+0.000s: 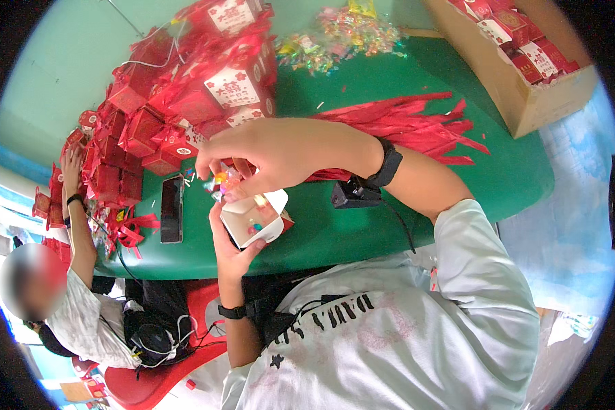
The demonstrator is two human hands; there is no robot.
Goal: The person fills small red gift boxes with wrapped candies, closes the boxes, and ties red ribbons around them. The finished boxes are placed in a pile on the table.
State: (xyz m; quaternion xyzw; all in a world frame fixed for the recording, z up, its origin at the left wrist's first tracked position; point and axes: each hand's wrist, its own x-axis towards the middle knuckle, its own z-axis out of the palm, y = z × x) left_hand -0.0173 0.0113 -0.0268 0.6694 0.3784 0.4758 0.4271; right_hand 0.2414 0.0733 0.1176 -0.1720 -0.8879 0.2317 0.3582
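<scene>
My left hand (234, 252) holds a small paper gift box (250, 225), its flaps open and its white inside facing up. A few wrapped candies (256, 225) lie at the bottom of the box. Just above the opening, my right hand (266, 156) grips a small bunch of shiny wrapped candies (223, 183) in its fingertips. Part of the box's far side is hidden behind that hand. To the right of the box, below my right wrist, a small black camera device (356, 193) with a cable rests on the green table (307, 246).
Finished-looking red gift boxes (148, 128) are stacked at the left. Behind lies a candy heap (343, 38); red ribbons (405, 123) spread nearer. A cardboard carton (543, 102) holds more boxes. A phone (172, 209) lies left. Another person's hand (72, 166) touches the stack.
</scene>
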